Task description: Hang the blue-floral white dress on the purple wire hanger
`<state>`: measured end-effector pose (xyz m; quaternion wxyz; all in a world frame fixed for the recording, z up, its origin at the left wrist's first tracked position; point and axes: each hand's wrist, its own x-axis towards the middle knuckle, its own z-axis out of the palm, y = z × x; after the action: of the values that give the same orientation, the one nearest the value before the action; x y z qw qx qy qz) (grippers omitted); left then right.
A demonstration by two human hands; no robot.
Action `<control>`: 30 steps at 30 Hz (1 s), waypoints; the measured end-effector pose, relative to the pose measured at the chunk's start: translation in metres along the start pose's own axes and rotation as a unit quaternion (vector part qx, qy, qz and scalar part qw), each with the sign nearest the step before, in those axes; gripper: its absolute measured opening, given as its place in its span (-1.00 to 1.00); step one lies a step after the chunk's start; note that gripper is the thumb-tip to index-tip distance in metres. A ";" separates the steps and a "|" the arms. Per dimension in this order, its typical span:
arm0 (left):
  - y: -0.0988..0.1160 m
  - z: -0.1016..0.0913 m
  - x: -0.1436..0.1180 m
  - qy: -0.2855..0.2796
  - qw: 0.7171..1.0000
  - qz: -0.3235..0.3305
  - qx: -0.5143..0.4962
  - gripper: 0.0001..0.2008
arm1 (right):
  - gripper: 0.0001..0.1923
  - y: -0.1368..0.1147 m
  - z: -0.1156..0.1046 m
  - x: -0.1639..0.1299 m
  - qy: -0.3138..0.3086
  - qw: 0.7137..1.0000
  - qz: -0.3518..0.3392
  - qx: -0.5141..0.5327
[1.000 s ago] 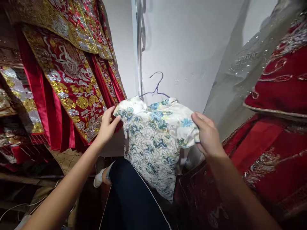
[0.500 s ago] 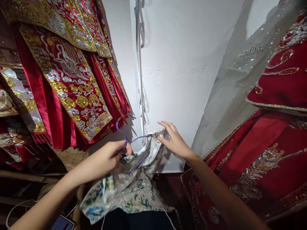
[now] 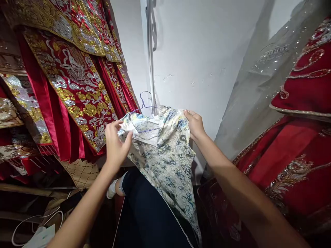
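A pale floral dress with blue and yellow-green patterning hangs in front of me, its front facing me. A thin purple hanger sits inside its neckline, with the hook standing up above and the lower bar showing across the neck opening. My left hand is at the dress's left shoulder, fingers at the outer edge and thumb lying over the neckline. At the opposite shoulder, my right hand pinches the sleeve edge between thumb and fingers. The dress's lower part drapes over my dark-trousered leg.
Red costumes embroidered in gold and silver hang at the left. A beaded red garment and sheer sparkling fabric are at the right. A metal upright runs down the white wall. A white cable lies lower left.
My left hand has let go of the hanger's neck and moved to the dress's shoulder. The dress has been raised and spread out; my right hand has moved slightly up and right.
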<state>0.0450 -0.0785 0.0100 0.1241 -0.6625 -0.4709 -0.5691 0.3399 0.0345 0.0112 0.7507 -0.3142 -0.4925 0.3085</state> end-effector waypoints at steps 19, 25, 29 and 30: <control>-0.013 0.142 -0.104 -0.062 0.896 -0.308 -0.314 -0.69 | -0.52 0.018 -0.027 -0.081 0.028 0.997 0.060 -0.049; -0.019 0.117 -0.145 -0.043 0.887 -0.341 -0.309 -0.68 | -0.35 0.017 -0.038 -0.129 0.050 0.977 -0.020 -0.208; -0.004 0.080 -0.165 -0.107 0.868 -0.341 -0.344 -0.72 | -0.60 0.042 -0.035 -0.213 0.067 0.968 0.095 -0.222; 0.002 0.072 -0.166 -0.123 0.867 -0.335 -0.348 -0.72 | -0.63 0.049 -0.029 -0.229 -0.032 0.970 0.144 -0.193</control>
<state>0.1079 -0.1093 -0.1568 -0.3714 -0.5292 -0.4478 -0.6176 0.2851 -0.1169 -0.1610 0.6075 -0.5101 -0.5164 0.3225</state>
